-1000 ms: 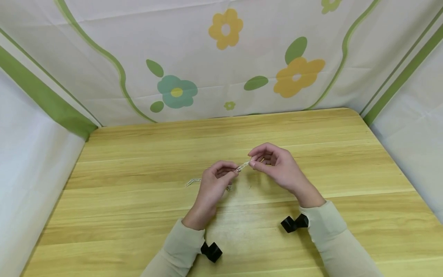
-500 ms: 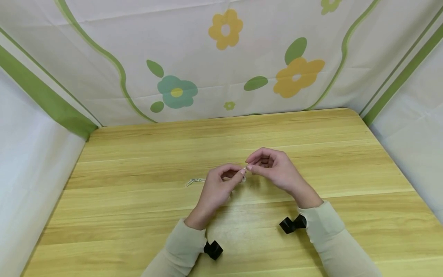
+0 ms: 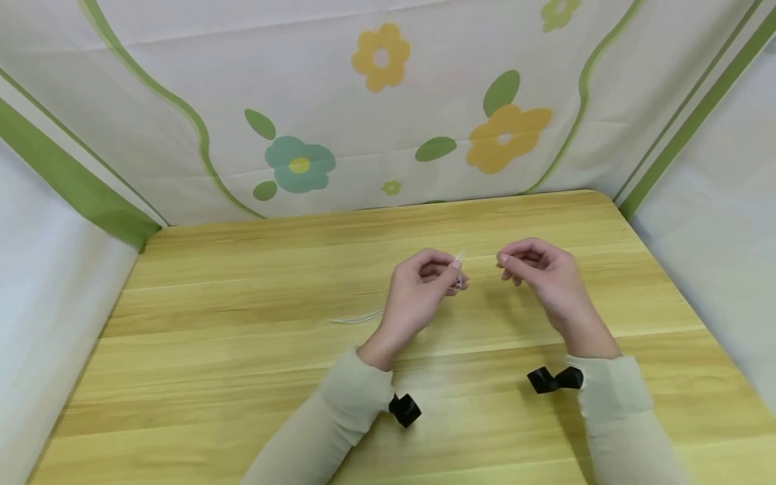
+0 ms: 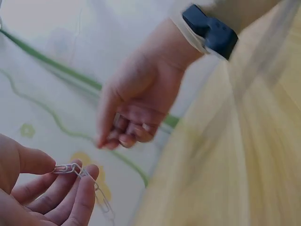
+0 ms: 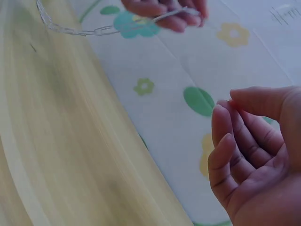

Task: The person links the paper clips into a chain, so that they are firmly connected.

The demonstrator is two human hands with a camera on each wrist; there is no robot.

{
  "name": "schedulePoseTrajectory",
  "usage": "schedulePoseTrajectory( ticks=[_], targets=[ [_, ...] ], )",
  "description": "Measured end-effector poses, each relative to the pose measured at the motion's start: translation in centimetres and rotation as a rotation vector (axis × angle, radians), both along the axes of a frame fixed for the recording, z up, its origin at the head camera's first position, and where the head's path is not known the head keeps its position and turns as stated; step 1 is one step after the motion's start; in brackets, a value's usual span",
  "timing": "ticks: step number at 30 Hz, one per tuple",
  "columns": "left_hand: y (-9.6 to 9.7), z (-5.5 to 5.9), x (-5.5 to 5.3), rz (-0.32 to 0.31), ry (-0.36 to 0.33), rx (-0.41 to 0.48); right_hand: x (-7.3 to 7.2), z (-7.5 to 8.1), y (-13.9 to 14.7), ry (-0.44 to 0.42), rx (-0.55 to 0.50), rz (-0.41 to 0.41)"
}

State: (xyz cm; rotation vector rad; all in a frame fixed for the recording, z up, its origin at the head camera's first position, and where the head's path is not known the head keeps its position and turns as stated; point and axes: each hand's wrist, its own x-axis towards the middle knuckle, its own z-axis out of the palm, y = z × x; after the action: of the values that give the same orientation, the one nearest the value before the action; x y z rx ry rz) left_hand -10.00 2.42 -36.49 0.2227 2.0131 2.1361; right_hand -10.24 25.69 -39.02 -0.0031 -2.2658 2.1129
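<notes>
In the head view my left hand (image 3: 418, 291) pinches one end of a chain of linked paper clips (image 3: 358, 318), a pale tip sticking up past the thumb. The left wrist view shows the silvery clips (image 4: 70, 168) between thumb and fingers, with more links hanging beyond the fingertips. From that hand the chain (image 5: 106, 31) droops in a curve in the right wrist view. To its right, apart from the chain, is my right hand (image 3: 548, 283). Its thumb tip meets the curled fingertips (image 5: 221, 112), and no clip shows between them.
A wood-grain table (image 3: 242, 377) lies beneath both hands. White cloth with printed flowers (image 3: 300, 165) rises behind its far edge, and more white cloth hangs at both sides. Black camera mounts (image 3: 405, 409) stick out from both sleeves.
Both hands were together on the chain half a second ago. Now they are apart, the right hand farther right without the chain, the left moved right and up, pulling the chain along.
</notes>
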Motion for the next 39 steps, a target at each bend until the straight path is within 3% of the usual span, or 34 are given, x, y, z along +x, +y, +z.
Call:
schedulePoseTrajectory(
  ticks=[4,7,11,13,16,20,24,27,31,39],
  targets=[
    [2.0,2.0,-0.2,-0.029,-0.015,0.102,0.3,-0.4,2.1,-0.002,-0.108,-0.059],
    [2.8,3.5,-0.2,-0.035,0.037,0.161,0.5,-0.7,3.1,-0.004,-0.135,-0.09],
    [2.0,4.2,0.1,0.036,0.116,0.229,0.6,-1.0,3.7,0.0,-0.157,-0.098],
    [0.6,3.5,0.3,0.121,0.119,0.243,0.6,-1.1,3.6,-0.002,-0.161,-0.093],
    [-2.9,1.2,0.2,0.268,0.057,0.229,0.5,-1.5,3.2,-0.029,-0.101,-0.089],
    [-8.1,-2.4,-0.1,0.44,-0.119,0.19,0.1,-2.0,2.0,-0.104,0.162,-0.022],
    [-12.0,-4.6,0.0,0.525,-0.245,0.161,-0.3,-2.7,0.0,-0.132,0.484,0.135],
    [-13.6,-5.3,0.1,0.54,-0.268,0.144,-0.6,-3.0,-1.5,-0.09,0.639,0.217],
    [-15.1,-5.4,0.1,0.552,-0.261,0.144,-0.8,-3.6,-3.9,-0.02,0.704,0.249],
    [-16.7,-5.2,0.0,0.586,-0.255,0.138,-0.5,-3.8,-7.8,-0.025,0.779,0.195]
  ],
)
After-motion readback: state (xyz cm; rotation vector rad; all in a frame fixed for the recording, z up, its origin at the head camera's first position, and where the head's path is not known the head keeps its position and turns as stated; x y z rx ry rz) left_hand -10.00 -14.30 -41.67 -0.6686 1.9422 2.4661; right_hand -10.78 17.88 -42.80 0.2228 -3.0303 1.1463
